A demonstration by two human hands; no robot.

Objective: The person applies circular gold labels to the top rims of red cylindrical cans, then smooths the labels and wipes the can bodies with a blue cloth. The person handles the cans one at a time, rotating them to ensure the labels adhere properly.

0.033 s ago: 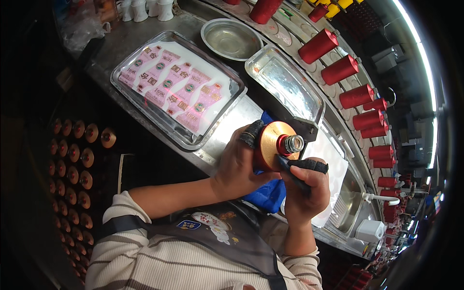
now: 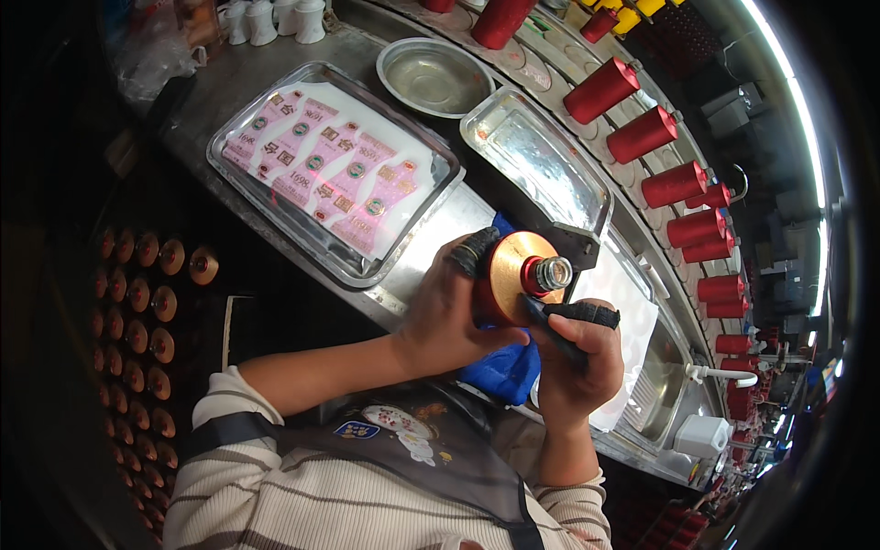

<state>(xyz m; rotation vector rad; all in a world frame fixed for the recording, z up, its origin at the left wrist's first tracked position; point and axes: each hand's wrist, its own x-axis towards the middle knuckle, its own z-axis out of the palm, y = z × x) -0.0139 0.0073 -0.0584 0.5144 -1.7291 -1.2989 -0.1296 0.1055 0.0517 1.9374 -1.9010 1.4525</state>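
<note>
My left hand (image 2: pixel 431 312) is closed around a red bottle with a gold shoulder (image 2: pixel 510 272) and a bare, clear threaded neck. The bottle is tilted, its mouth turned toward me and to the right. Black covering wraps a finger of that hand. At the lower right of the bottle, my right hand (image 2: pixel 587 362) is closed, with dark wrapping on a finger. A dark narrow piece at its fingertips touches the gold shoulder; whether it is a tool or a finger covering I cannot tell. A blue cloth (image 2: pixel 507 371) lies beneath the bottle.
A metal tray (image 2: pixel 367 275) of pink printed labels stands at left. Beyond are a round metal basin (image 2: pixel 385 78) and another tray (image 2: pixel 541 137). Red bottles (image 2: pixel 642 133) line a conveyor on the right. A sink (image 2: pixel 662 403) is at lower right, gold-topped bottles (image 2: pixel 162 346) at far left.
The whole view has shifted very slightly. Both hands keep the same hold at the bottle.
</note>
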